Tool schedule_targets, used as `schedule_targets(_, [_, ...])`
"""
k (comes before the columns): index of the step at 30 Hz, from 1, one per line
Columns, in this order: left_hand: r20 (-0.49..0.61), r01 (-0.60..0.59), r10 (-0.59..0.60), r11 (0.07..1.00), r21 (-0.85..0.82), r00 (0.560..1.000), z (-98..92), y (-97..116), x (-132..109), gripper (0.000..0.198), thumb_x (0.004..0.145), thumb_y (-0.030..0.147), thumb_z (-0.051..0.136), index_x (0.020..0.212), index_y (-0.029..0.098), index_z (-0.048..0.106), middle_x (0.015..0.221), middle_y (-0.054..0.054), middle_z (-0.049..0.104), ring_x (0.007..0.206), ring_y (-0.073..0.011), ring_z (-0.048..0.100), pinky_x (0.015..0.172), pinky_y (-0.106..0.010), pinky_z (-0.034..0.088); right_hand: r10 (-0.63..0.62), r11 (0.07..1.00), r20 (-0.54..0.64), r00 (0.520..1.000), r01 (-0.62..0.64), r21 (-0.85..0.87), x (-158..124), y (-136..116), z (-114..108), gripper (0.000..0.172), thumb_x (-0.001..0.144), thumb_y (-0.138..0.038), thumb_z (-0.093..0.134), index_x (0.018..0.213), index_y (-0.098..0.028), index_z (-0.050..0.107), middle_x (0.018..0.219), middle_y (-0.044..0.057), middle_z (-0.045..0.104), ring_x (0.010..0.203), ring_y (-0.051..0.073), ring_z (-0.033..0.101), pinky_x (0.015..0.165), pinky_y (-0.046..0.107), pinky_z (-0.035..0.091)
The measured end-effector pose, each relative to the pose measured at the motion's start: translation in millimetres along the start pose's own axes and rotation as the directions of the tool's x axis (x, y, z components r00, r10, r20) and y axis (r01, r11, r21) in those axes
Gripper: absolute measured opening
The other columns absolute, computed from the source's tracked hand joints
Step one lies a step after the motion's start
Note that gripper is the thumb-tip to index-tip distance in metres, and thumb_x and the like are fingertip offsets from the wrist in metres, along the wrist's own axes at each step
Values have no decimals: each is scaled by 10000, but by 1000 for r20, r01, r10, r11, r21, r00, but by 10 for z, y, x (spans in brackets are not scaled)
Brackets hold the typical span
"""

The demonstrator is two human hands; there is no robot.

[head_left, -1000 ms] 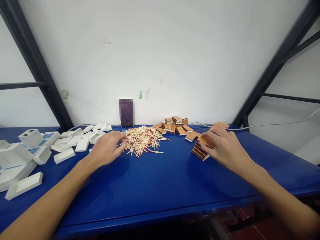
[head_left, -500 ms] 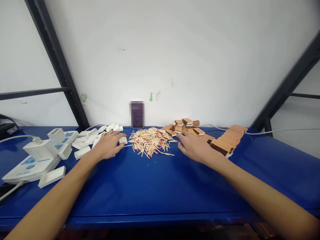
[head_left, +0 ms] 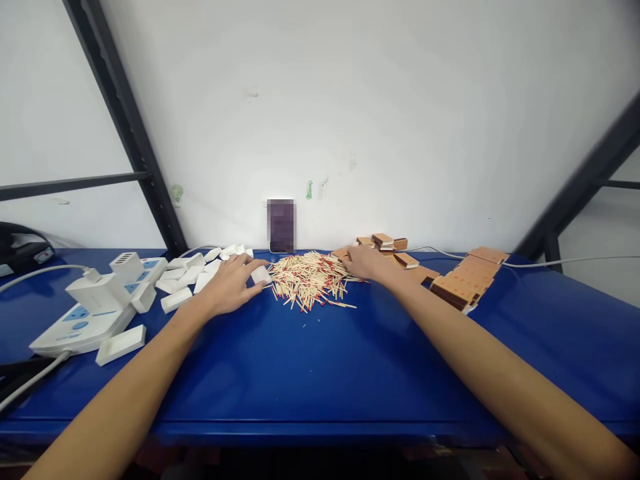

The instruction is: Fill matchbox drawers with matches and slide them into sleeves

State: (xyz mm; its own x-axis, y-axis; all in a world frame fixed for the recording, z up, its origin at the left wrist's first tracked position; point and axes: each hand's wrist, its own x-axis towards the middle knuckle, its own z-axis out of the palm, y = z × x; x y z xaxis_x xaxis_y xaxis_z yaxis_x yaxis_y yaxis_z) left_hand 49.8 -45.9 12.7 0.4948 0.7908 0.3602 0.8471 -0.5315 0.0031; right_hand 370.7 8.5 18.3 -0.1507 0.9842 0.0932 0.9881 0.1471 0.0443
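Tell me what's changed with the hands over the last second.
The right hand let go of the row of brown boxes and moved left to the far right edge of the match pile. The left hand now touches a white tray beside the pile; whether it has a firm grip is unclear. The pile and the power strip stayed put.

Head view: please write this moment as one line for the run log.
left hand: fingertips on white tray | right hand: palm down at match pile edge, near brown sleeves
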Motion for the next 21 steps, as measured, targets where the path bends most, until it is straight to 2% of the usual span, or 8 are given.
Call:
schedule_targets(3, [-40,-143,138,970,-195,990,-101,300,-34,451,868,456,534,1252,219,555,1159,-88,565,1082,-247,516,961,-413,406,0,1000,1,1000,0,4,3,36,35,346,940,-258,399,1115,-43,607,1133,234,649,1020,284,617,824,335,433])
schedule_targets(6, [42,-317,352,881,-351,935,-127,662,-90,425,803,413,623,1186,234,593,1076,-53,612,1031,-230,542,936,-379,428,-4,1000,-24,1000,4,5,-43,54,37,344,941,-257,399,1112,-45,609,1130,224,649,1015,261,617,825,314,425])
schedule_targets(10, [86,-366,447,815,-449,890,-85,949,-159,379,757,346,658,1112,219,623,1027,-59,625,975,-234,573,915,-379,444,-13,1000,-58,998,13,-5,-106,13,44,319,929,-219,424,1144,-60,597,1151,214,641,1034,248,613,836,305,424])
schedule_targets(13, [59,-366,449,790,-493,891,-48,949,-164,353,786,354,642,1110,217,622,1040,-64,625,980,-230,571,906,-376,449,3,1000,-65,998,-4,-17,-118,-22,37,306,932,-193,432,1141,-57,608,1107,219,657,1020,261,627,821,315,439])
schedule_targets(17, [-66,-311,314,848,-429,947,16,806,-107,198,906,286,503,1032,216,638,1011,-50,630,964,-196,568,881,-356,446,30,999,-96,995,-34,-41,-201,-87,-100,310,928,-134,405,1115,-51,637,1079,249,658,1010,287,635,808,341,456])
schedule_targets(19, [-95,-298,284,875,-381,954,37,747,-87,198,926,260,462,979,215,647,967,-43,636,931,-186,572,853,-347,448,32,997,-128,991,-40,-60,-337,-155,-222,334,902,-75,384,1110,-45,644,1104,264,644,1021,309,628,811,364,459])
schedule_targets(21, [-69,-308,304,879,-364,950,32,736,-91,201,928,265,457,960,212,648,913,-36,641,885,-180,578,824,-335,448,3,997,-150,989,-14,-75,-557,-233,-326,347,897,-64,367,1084,-69,659,1072,238,658,997,307,634,799,369,462])
